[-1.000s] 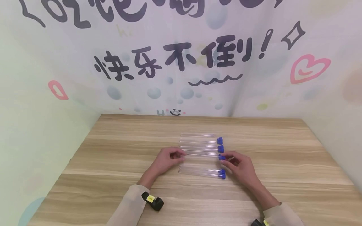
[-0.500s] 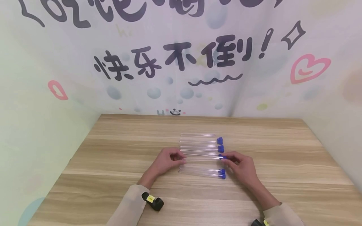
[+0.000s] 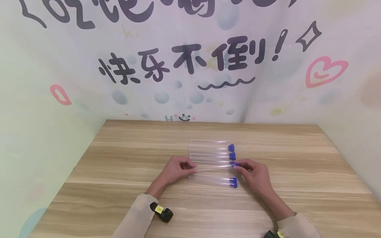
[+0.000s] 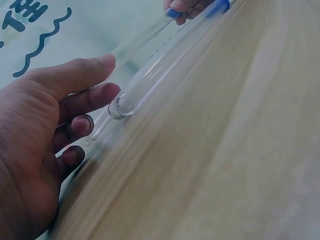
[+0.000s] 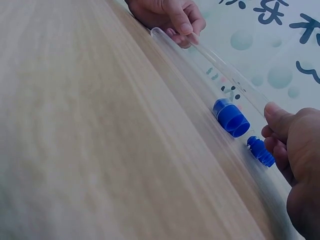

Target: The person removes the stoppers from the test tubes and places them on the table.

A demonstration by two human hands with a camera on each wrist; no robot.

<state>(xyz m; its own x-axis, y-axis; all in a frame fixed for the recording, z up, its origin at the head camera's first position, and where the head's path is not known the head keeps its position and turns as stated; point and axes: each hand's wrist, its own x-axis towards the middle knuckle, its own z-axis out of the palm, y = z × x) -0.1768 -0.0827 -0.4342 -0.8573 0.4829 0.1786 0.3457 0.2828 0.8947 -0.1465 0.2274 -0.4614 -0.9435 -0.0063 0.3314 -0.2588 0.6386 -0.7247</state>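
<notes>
Two hands hold one clear tube (image 3: 215, 168) level with each other, just above the wooden bench (image 3: 125, 158).
The left hand (image 3: 178, 168) pinches the bare end; the right hand (image 3: 253, 172) pinches the other, at a blue cap (image 4: 173, 13). From here, it hangs between a nearer pair of capped tubes (image 3: 209, 180) and a farther row of tubes (image 3: 208, 154).
</notes>
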